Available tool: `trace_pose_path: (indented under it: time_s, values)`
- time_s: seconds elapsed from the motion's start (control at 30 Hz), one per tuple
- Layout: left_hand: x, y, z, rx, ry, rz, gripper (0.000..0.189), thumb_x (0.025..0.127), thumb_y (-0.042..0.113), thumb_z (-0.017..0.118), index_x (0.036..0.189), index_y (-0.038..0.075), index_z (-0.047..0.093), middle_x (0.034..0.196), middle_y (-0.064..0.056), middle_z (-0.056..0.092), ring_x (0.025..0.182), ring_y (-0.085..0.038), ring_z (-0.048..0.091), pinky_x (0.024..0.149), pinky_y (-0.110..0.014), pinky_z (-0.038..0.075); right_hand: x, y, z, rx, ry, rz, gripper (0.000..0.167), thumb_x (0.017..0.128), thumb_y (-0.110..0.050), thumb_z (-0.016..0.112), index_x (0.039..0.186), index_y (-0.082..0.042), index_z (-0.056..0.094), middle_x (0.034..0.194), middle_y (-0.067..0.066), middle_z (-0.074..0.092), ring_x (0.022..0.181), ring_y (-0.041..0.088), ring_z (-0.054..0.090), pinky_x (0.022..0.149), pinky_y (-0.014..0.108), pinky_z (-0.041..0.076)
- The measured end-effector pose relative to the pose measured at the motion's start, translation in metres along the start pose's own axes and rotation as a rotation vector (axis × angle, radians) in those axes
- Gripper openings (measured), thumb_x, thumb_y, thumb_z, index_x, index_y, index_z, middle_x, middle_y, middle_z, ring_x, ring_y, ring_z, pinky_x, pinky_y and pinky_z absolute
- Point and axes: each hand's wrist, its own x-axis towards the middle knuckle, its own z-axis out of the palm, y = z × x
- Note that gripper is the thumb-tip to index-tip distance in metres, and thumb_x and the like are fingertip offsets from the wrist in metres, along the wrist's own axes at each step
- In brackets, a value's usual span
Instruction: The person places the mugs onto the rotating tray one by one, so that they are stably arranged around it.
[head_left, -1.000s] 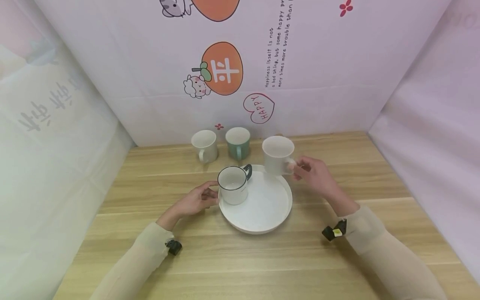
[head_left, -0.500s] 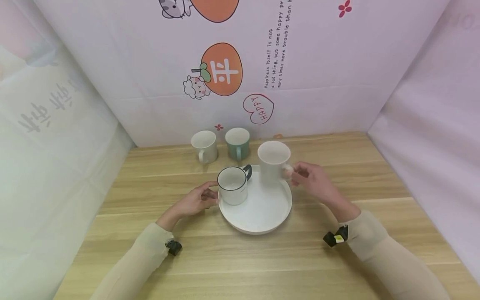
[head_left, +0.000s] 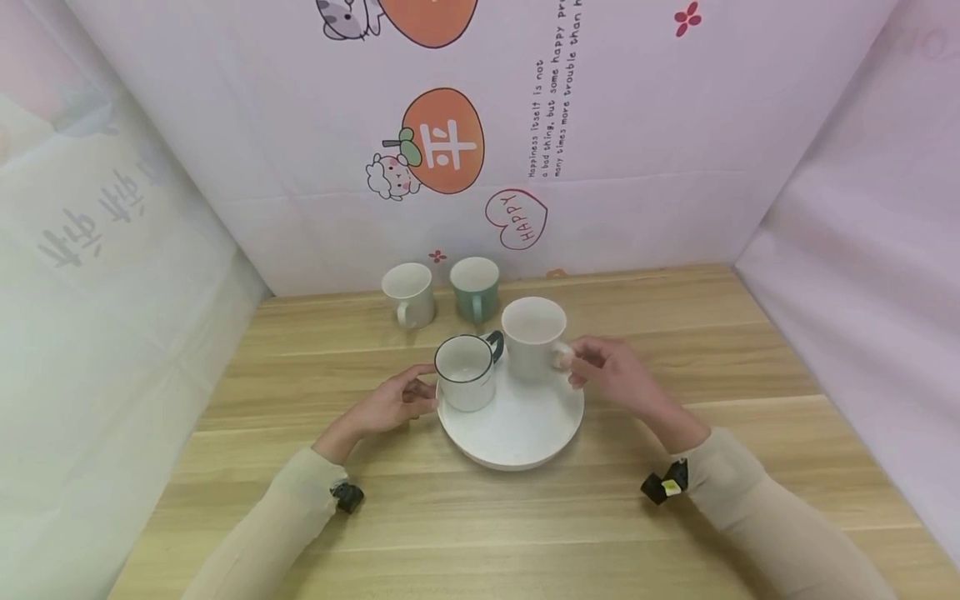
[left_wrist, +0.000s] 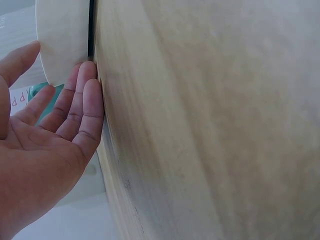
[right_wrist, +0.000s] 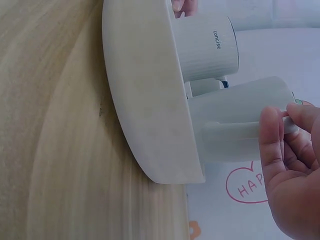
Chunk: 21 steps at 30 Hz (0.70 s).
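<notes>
A white mug (head_left: 534,340) is upright over the back right of a round white tray (head_left: 517,429); the tray wall hides its base in the right wrist view, so contact cannot be told. My right hand (head_left: 611,373) pinches its handle (right_wrist: 235,131) between thumb and fingers. Left of it on the tray stands a white mug with a dark rim (head_left: 467,379), its black handle (head_left: 496,344) turned back and right. My left hand (head_left: 393,400) rests against the tray's left side, thumb near the rim, fingers (left_wrist: 92,102) extended low along the wall.
Behind the tray, a pale mug (head_left: 412,300) and a green mug (head_left: 477,293) stand on the wooden table (head_left: 480,533) near the back. A printed white cloth (head_left: 637,167) rises at the table's back edge, and pale cloths hang at both sides.
My right hand has carried the white mug leftward and toward me, over the tray. The left hand, the tray and the dark-rimmed mug have stayed in place.
</notes>
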Motion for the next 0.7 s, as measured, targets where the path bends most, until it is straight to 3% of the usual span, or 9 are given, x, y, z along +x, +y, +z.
trace_pose_path:
  time_s: [0.37, 0.7]
  values:
    - [0.001, 0.001, 0.001, -0.009, -0.003, -0.001, 0.059, 0.098, 0.017, 0.065, 0.149, 0.008, 0.039, 0.123, -0.024, 0.066, 0.114, -0.033, 0.064, 0.083, -0.035, 0.057, 0.001, 0.009, 0.009, -0.017, -0.016, -0.017, 0.022, 0.098, -0.023, 0.065, 0.107, -0.003, 0.068, 0.096, 0.025, 0.07, 0.077, 0.018, 0.068, 0.075, 0.04, 0.06]
    - [0.001, -0.001, 0.0, 0.0, 0.005, -0.016, 0.059, 0.097, 0.017, 0.065, 0.149, 0.009, 0.04, 0.123, -0.022, 0.066, 0.113, -0.03, 0.065, 0.083, -0.033, 0.058, 0.004, 0.014, 0.011, -0.045, -0.014, -0.039, 0.02, 0.099, -0.021, 0.064, 0.107, -0.003, 0.068, 0.089, 0.014, 0.072, 0.076, 0.015, 0.068, 0.072, 0.034, 0.059]
